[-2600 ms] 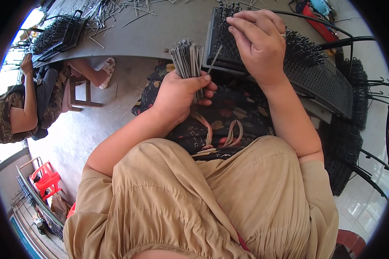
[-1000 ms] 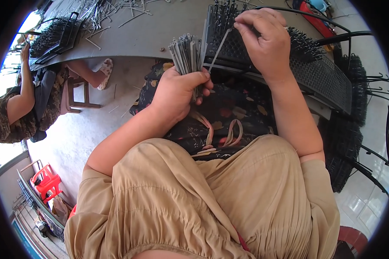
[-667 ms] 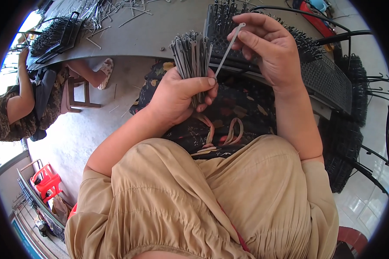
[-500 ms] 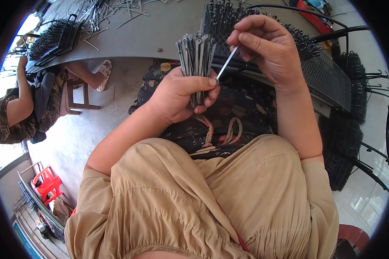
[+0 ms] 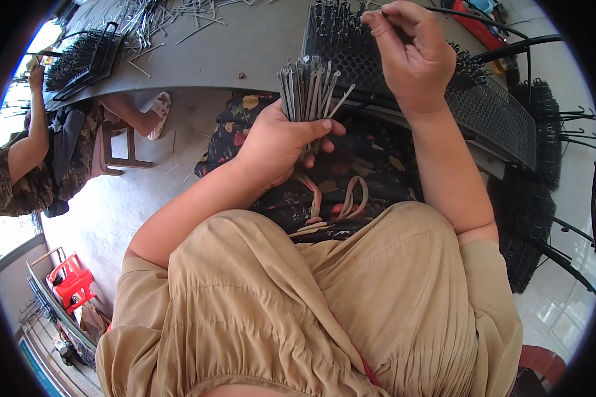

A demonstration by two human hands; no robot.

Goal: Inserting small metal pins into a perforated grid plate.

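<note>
- Head view: the left hand (image 5: 281, 142) is closed around a bundle of thin grey rods (image 5: 308, 86), standing upright above the lap, just in front of the black perforated rack (image 5: 503, 112).
- The right hand (image 5: 410, 53) is over the rack, fingertips pinched together; whether they grip a rod cannot be told.
- The rack rests on the grey table (image 5: 245, 46), where loose rods (image 5: 179, 16) lie scattered.
- Another person (image 5: 26, 159) sits at the far left.

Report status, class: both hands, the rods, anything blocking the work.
Left hand grips bundle of thin grey rods, upright. Right hand pinched over black perforated panel; whether it holds a rod is unclear. Nothing between hands and panel.
</note>
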